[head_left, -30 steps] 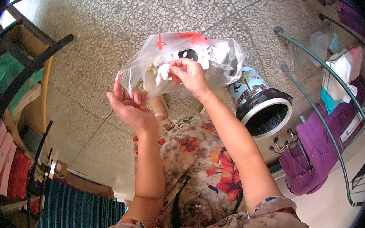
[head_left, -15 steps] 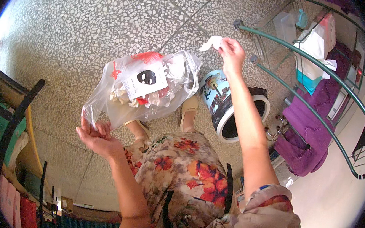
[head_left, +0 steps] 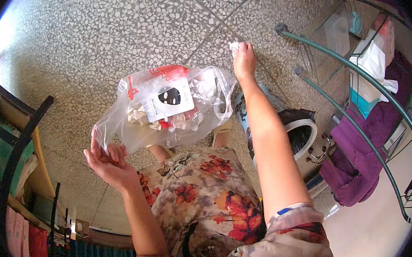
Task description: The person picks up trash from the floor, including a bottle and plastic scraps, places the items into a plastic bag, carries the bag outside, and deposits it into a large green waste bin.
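My left hand (head_left: 109,164) pinches one end of a clear plastic bag (head_left: 209,97) with red print. Inside the bag are crumpled tissues and scraps, and a white packet (head_left: 161,106) with a black face-mask picture lies against them. Stretched forward over the floor, my right hand (head_left: 244,62) grips a small crumpled white tissue (head_left: 234,46), beyond the bag's far right end. Below my right forearm is a trash bin (head_left: 308,141) with a white rim, black liner and printed blue side; the arm hides part of it.
At right, a green-framed glass shelf (head_left: 337,54) holds a tissue box (head_left: 363,100) and a purple cloth (head_left: 351,173). A black-framed chair (head_left: 21,141) stands at left. Speckled tile floor (head_left: 127,23) lies underneath, and my shoes show behind the bag.
My right hand has shifted left with the tissue, which is now bunched closer to the fingers. The forearm covers more of the bin. My left hand keeps its hold on the bag.
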The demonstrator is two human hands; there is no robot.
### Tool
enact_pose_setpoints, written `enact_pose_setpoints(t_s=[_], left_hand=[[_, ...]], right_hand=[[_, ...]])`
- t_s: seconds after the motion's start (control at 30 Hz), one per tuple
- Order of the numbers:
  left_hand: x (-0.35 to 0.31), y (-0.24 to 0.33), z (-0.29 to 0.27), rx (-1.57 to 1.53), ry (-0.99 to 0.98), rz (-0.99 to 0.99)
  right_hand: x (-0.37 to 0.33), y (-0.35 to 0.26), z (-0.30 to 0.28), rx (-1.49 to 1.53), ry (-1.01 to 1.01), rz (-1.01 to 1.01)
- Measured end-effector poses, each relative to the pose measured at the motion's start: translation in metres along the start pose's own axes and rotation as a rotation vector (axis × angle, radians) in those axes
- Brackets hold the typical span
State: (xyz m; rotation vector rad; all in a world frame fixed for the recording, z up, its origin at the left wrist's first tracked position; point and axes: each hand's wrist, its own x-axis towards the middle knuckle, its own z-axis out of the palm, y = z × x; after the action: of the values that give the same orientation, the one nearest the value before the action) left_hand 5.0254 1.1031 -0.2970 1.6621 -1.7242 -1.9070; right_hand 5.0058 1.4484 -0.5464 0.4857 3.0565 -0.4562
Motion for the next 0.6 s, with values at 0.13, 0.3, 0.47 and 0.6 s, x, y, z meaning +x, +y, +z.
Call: enact_pose_setpoints(t_s=[0.13,0.3,0.47,0.6], left_hand=[[0.001,-0.002,-0.006,-0.033,-0.061,-0.054],[-0.007,-0.001,-0.007,-0.061,-0.022,-0.07],[-0.011,-0.008,-0.021,-0.128,-0.01,-0.047],[-0.024,-0.001,-0.016,-0.135,-0.012,0.029]], right_hand=[[-0.012,0.018,0.007,0.114,-0.059,0.361],[-0.037,-0.035,-0.1,1.127,0.166,0.836],[-0.105,-0.152,-0.231,0.864,-0.114,0.203],[-0.124,-0.228,-0.198,0.64,-0.408,-0.224]])
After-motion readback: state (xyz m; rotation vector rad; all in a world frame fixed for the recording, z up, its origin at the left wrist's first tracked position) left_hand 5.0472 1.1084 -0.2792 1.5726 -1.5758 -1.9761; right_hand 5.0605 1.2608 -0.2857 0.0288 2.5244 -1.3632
